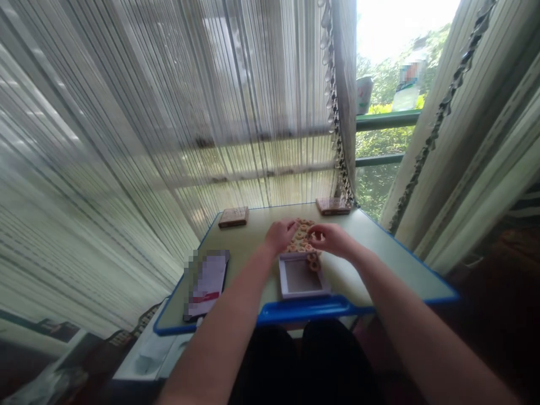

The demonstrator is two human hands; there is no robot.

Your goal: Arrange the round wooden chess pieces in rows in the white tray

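A heap of small round wooden discs (300, 241) with red markings lies in the middle of a pale green table (379, 247) with a blue edge. My left hand (279, 235) rests on the left side of the heap, fingers curled onto the discs. Its partner, my right hand (331, 237), sits at the right side with fingers bent in a pinch over the discs. Just in front of the heap lies a shallow white box (300, 277); a few discs (313, 262) sit at its far right corner.
Two flat wooden boards lie at the table's far edge, one at the left (233, 216), one at the right (333, 206). A card and dark phone-like slab (206, 284) lie near left. Striped curtains (169, 112) hang close behind; a window railing (386, 120) shows at right.
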